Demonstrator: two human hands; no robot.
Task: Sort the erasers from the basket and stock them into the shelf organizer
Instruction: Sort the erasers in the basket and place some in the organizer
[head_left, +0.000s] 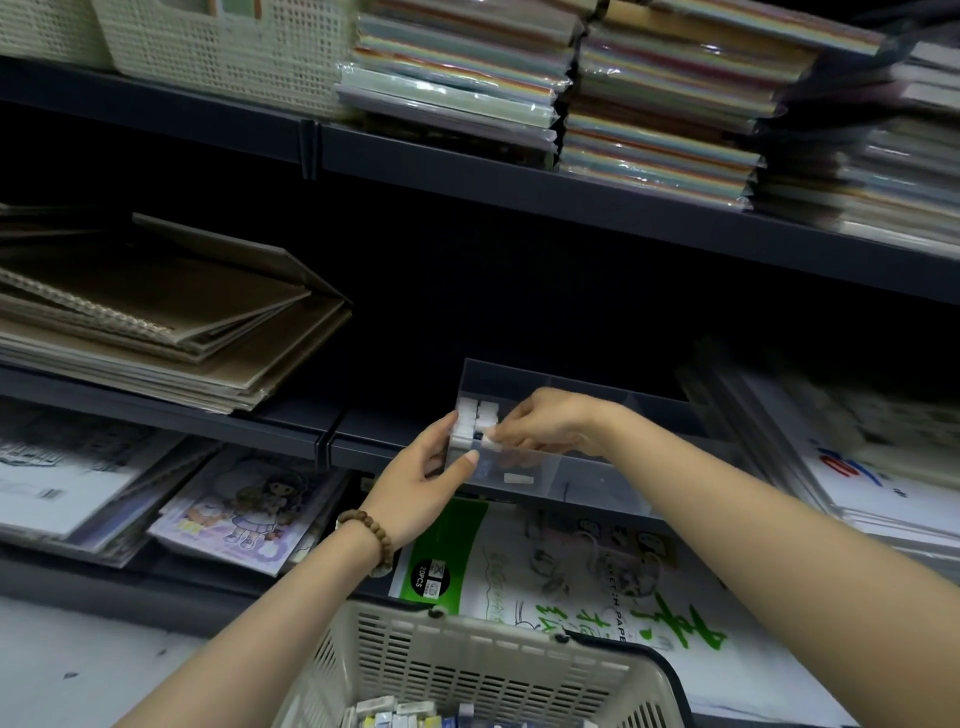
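- Gripping the clear, boxy plastic organizer (597, 483) at its left corner on the shelf (260, 423), the left hand (415, 483) curls round its wall.
- Over the stacked white erasers (475, 413) — left compartment — the right hand (545, 423) pinches one small eraser (491, 441).
- The slotted beige basket (467, 660) sits below.

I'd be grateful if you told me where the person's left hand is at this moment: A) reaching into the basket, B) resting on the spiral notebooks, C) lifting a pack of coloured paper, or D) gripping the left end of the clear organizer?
D: the left hand grips the left end of the clear organizer, thumb on its front wall, while the right hand pinches a white eraser over it; neither hand touches the basket below.
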